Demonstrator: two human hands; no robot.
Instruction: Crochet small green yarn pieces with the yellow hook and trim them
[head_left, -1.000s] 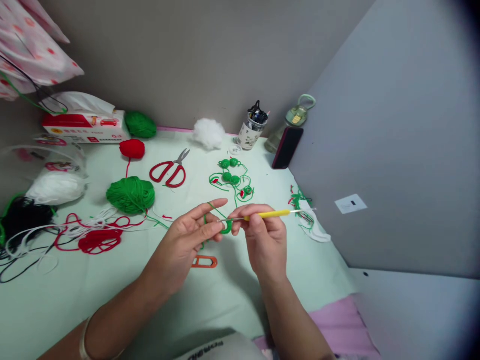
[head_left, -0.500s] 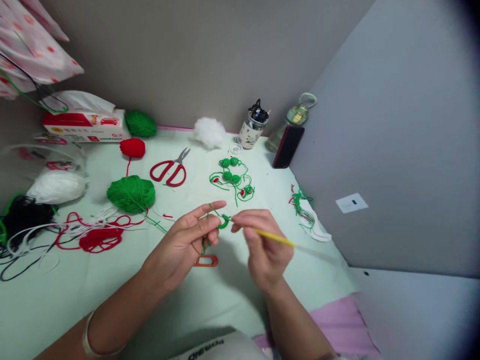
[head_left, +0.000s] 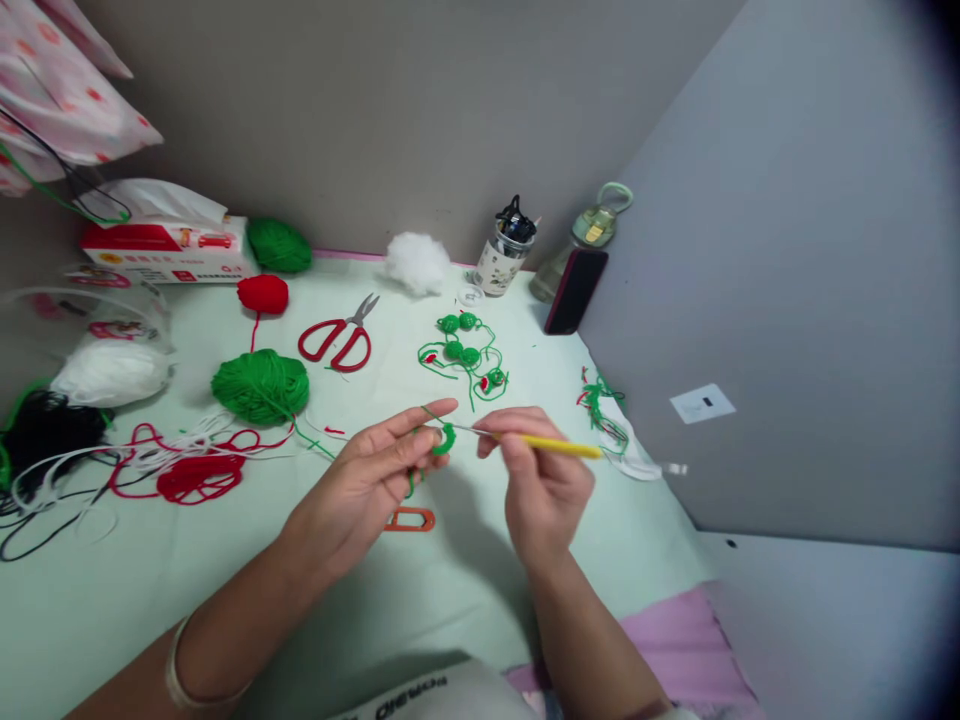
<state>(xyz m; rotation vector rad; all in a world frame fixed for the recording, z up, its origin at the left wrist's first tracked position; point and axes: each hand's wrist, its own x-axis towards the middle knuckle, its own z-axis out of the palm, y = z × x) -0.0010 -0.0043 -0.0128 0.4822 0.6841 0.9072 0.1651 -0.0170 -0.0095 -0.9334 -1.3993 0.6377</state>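
Between the thumb and fingers of my left hand (head_left: 375, 465) is a small curved green crochet piece (head_left: 447, 440). Green yarn runs over the raised index finger of that hand. My right hand (head_left: 544, 480) is closed on a crochet hook (head_left: 562, 446) with a yellow handle; its thin metal shaft reaches the top of the green piece. I cannot make out whether a loop sits on the tip. An orange flat tool with a slot (head_left: 411, 519) lies on the table below my left hand. A green yarn ball (head_left: 261, 386) rests to the left, with a strand trailing from it toward my hand.
Red-handled scissors (head_left: 337, 335) lie behind my hands, beside small green crocheted balls (head_left: 461, 352) with loose tails. White stuffing (head_left: 418, 264), a cup of pens (head_left: 504, 255), a bottle (head_left: 559, 268) and a phone (head_left: 576, 290) stand at the back. Tangled red yarn (head_left: 201, 478) lies left.
My right hand has moved slightly right, and the hook's handle has swung up to lie flatter. The green piece now shows more of its curve. My left hand has barely moved.
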